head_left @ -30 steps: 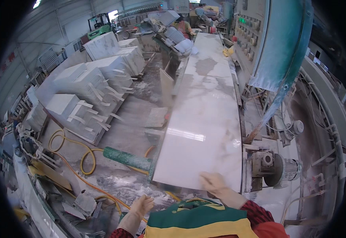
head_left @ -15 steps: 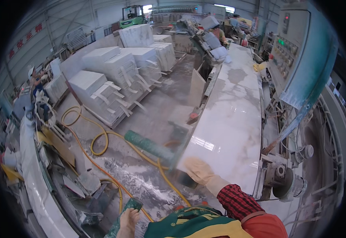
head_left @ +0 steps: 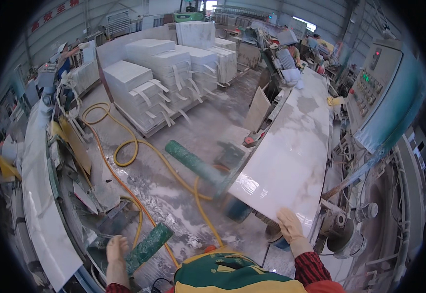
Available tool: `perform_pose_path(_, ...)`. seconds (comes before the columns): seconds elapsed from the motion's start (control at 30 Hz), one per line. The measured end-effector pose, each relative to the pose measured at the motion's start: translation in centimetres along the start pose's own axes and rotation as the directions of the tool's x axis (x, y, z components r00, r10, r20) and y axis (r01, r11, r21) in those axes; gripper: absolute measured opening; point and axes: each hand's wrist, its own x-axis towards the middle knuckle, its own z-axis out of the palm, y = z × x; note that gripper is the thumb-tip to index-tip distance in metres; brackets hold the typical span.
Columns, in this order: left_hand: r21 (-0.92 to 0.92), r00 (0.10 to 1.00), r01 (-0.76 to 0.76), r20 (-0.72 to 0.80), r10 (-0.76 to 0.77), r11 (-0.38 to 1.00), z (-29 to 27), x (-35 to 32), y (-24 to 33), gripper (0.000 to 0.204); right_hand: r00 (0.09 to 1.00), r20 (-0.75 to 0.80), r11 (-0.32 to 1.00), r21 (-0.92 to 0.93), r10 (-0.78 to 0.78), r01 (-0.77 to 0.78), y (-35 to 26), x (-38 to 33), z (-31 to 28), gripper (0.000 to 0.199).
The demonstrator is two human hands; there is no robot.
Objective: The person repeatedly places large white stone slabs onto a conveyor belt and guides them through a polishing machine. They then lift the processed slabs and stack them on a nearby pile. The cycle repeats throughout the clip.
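Right hand (head_left: 290,225) lies flat, fingers spread and released, on the near edge of the long white marble slab (head_left: 291,151), which stretches away along the bench. Left hand (head_left: 116,249) hangs open, grasping nothing, just beside a green roller (head_left: 148,248) above the wet floor (head_left: 174,195) and yellow hose (head_left: 125,151).

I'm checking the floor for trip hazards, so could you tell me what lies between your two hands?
In the head view, between the left hand and the right hand on the marble slab lie a green roller and a yellow hose on wet, dusty floor.
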Motion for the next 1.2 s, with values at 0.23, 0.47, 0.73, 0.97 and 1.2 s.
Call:
perform_pose_path(0.23,0.582,0.773,-0.193,-0.406,0.488,0.79,-19.4,-0.9,0.3,0.048,0.977,-0.09,0.965,-0.166,0.192,-0.204,5.4,-10.5,-3.3,0.032)
perform_pose_path(0.47,0.836,0.648,0.47,-0.545,0.532,0.285,-31.2,-6.8,-3.3,0.071,0.832,-0.488,0.917,-0.139,0.265,-0.374,5.1,-17.9,-0.3,0.023)
perform_pose_path(0.73,0.944,0.716,0.271,-0.329,0.616,0.19,-28.3,-8.4,-6.6,0.072,0.763,-0.131,0.77,-0.002,0.632,-0.638,-4.1,-27.9,6.9,0.02)
perform_pose_path(0.97,0.945,0.682,0.22,-0.326,0.654,0.242,-25.7,-10.1,-5.9,0.07,0.389,0.253,0.353,0.178,0.886,-0.919,-8.6,-28.9,12.9,0.035)
perform_pose_path(1.2,0.916,0.749,0.2,-0.372,0.548,0.348,-22.5,-13.8,-3.2,0.077,0.519,0.308,0.506,0.129,0.797,-0.853,-14.1,-24.3,14.9,0.041)
